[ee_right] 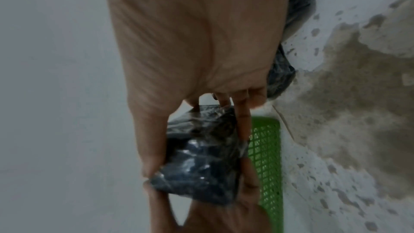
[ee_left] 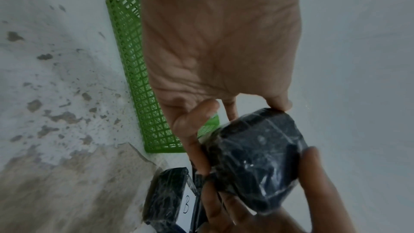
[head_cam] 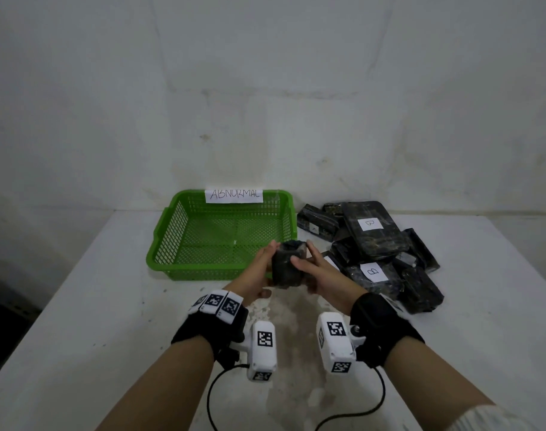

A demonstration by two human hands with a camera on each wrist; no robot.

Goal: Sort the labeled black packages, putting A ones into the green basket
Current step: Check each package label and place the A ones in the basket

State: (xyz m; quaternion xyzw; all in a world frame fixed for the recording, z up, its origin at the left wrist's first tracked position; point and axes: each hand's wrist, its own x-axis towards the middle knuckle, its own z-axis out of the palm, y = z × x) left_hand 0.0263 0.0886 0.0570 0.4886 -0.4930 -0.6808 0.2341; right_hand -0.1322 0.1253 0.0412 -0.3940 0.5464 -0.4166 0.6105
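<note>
Against a bare, pale wall (head_cam: 265,88) marked with faint creases and a few small stains stands a white table (head_cam: 79,306), its top worn: near the front edge the paint has flaked away in a brownish patch (head_cam: 290,331) with loose specks scattered round it. Toward the back of the table sits the green basket (head_cam: 172,244), a perforated plastic tray with a paper sign (head_cam: 233,193) reading "ABNORMAL" fixed to its far rim. Just right of it lies a heap of black packages (head_cam: 389,253) wrapped in shiny film, overlapping one another; two of them show white labels marked B.

Above the table, just in front of the basket's near right corner, both hands hold one small black package (head_cam: 286,265) between them. The left hand (head_cam: 259,272) grips its left side, thumb and fingers curled round it; the right hand (head_cam: 321,275) clasps the right side, thumb laid over the top face. No label on it faces any camera, so I cannot tell its letter. Each wrist wears a black strap carrying a white camera block with coded squares.
</note>
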